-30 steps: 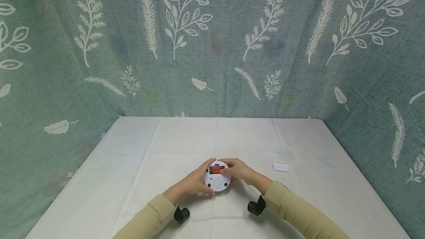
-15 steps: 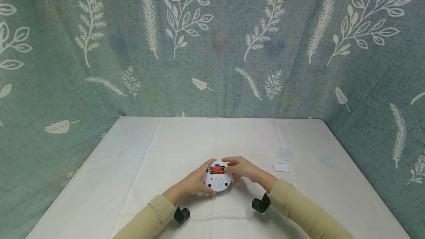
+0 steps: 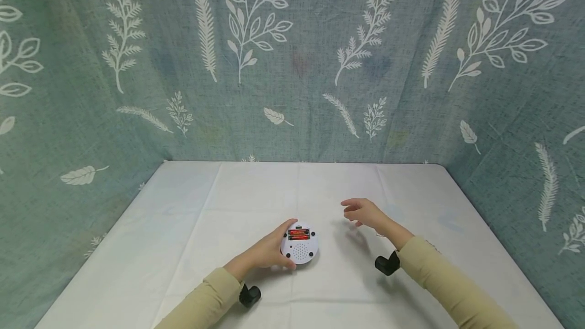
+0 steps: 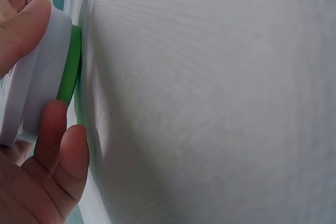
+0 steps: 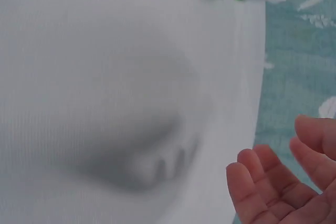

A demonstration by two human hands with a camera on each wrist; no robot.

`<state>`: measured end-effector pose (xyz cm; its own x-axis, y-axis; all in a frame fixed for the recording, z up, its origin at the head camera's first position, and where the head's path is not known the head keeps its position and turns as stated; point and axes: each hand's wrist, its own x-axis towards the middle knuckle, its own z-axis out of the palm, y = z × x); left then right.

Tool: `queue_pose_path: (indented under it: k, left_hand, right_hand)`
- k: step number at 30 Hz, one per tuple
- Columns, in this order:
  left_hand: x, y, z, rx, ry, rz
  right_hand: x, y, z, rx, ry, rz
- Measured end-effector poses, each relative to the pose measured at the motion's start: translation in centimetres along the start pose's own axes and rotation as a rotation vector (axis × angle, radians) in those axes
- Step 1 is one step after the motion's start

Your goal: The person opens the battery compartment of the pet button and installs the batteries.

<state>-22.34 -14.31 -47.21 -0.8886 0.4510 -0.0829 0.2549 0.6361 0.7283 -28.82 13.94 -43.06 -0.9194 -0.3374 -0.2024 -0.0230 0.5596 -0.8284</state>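
A round white battery-powered device (image 3: 300,248) with speaker holes and small dark feet lies face down at the middle of the table. Red-and-black batteries (image 3: 299,234) fill its uncovered compartment. My left hand (image 3: 268,251) grips the device's left side, thumb at the near edge and fingers round the far edge. A green band (image 4: 70,66) shows on its underside in the left wrist view. To the right, my right hand (image 3: 365,212) hovers above the table with loose, slightly bent fingers and holds nothing.
A white cloth (image 3: 256,187) covers the table. Green leaf-patterned fabric (image 3: 297,116) hangs at the back and both sides. A black wrist camera (image 3: 250,296) sits below the left wrist, and another black camera (image 3: 387,264) below the right one.
My right hand has let go of the batteries and moved right and away from the device. Its arm now hides the small white cover. The left hand keeps its hold.
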Motion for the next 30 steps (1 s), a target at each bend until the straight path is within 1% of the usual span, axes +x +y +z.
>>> queue_pose_path:
  k: [4, 6, 11, 13, 17, 20, 24, 30]
  left_hand:
    - [0.0, 0.0, -0.1, -0.008, -0.003, -0.002]
    - [0.0, 0.0, -0.1, -0.008, -0.004, 0.001]
    - [0.1, -0.1, -0.1, 0.003, -0.006, 0.000]
    - [0.1, -0.2, -0.1, 0.005, -0.007, 0.001]
    - [0.1, -0.3, -0.1, 0.002, -0.008, 0.008]
    - [0.0, -0.3, 0.0, 0.001, -0.012, 0.005]
    - [0.0, -0.2, 0.0, 0.005, -0.014, -0.011]
    - [0.1, -0.1, 0.0, 0.011, -0.012, -0.016]
  right_hand:
    - [-0.3, 1.0, -2.1, -0.125, 0.015, -0.061]
    - [-0.4, 1.6, -3.0, -0.183, 0.023, -0.077]
    - [-0.7, 3.0, -4.7, -0.278, 0.027, -0.088]
    - [-0.9, 3.5, -5.1, -0.317, 0.011, -0.089]
    - [-1.3, 4.7, -5.9, -0.418, -0.048, -0.094]
    - [-1.5, 5.6, -6.3, -0.478, -0.087, -0.064]
    - [-1.7, 6.4, -6.4, -0.504, -0.111, -0.018]
    - [-1.9, 7.2, -6.4, -0.477, -0.101, -0.024]
